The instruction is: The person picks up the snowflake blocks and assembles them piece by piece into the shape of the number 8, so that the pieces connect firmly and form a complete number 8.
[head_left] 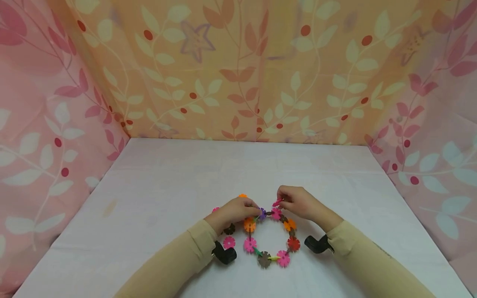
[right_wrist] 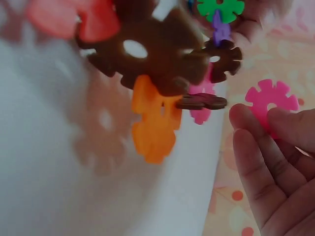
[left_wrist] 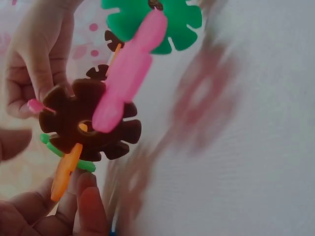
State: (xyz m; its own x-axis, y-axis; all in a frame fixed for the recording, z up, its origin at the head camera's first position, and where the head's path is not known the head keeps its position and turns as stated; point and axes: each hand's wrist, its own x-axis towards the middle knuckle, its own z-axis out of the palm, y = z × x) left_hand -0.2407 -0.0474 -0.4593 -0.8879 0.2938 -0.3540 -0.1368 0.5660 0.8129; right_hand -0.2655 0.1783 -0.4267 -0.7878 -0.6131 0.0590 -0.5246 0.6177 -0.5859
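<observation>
A ring of interlocking notched plastic discs (head_left: 264, 259) in pink, orange, red, brown, green and purple stands in front of me, its discs slotted edge to edge. At its far left side, my left hand (head_left: 238, 210) grips the ring beside a purple disc (head_left: 263, 213); a green disc (right_wrist: 221, 9) shows by its fingers in the right wrist view. My right hand (head_left: 299, 203) pinches a single pink disc (right_wrist: 271, 101) between thumb and fingers. This disc is just above the ring's far right part, close to a pink disc (head_left: 276, 213) of the ring.
Left of the ring, partly behind my left arm, lie more discs: a pink one (head_left: 229, 242), a dark one (head_left: 230, 229) and an orange one (head_left: 242, 195). Black wrist mounts (head_left: 316, 244) stick out from both sleeves. Patterned cloth walls (head_left: 238, 82) enclose the white table (head_left: 179, 169).
</observation>
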